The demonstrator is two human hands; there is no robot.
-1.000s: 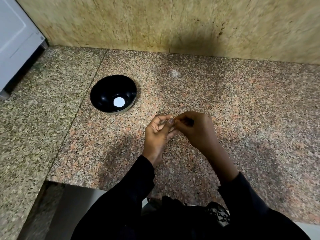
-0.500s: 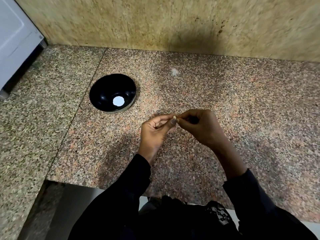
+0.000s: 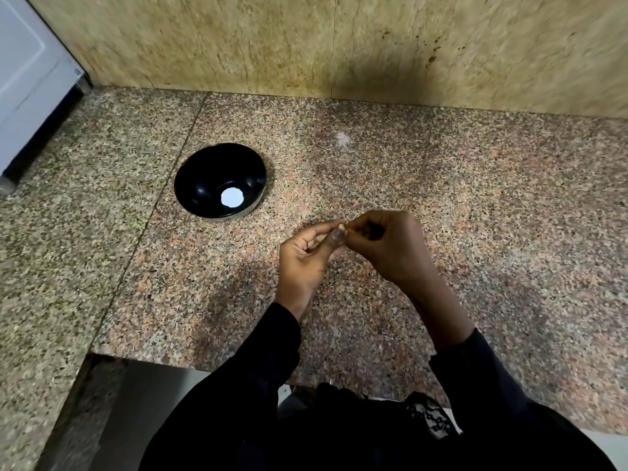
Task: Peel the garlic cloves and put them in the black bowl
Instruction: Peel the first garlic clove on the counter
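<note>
A small pale garlic clove (image 3: 342,227) shows between the fingertips of both hands, just above the granite counter. My left hand (image 3: 306,258) pinches it between thumb and forefinger. My right hand (image 3: 387,246) meets it from the right, its curled fingers pinching the clove's other end. Most of the clove is hidden by the fingers. The black bowl (image 3: 204,178) stands on the counter to the upper left of my hands, with a white round patch at its bottom and no cloves visible inside.
The speckled granite counter (image 3: 475,198) runs to a tan stone wall (image 3: 339,45) at the back. A white appliance (image 3: 27,79) stands at the far left. The counter's front edge lies just below my forearms. A few tiny peel scraps (image 3: 394,310) lie near my right wrist.
Both hands stay joined on the clove, shifting slightly. The left fingers have uncurled a little since a second ago. The bowl has not moved.
</note>
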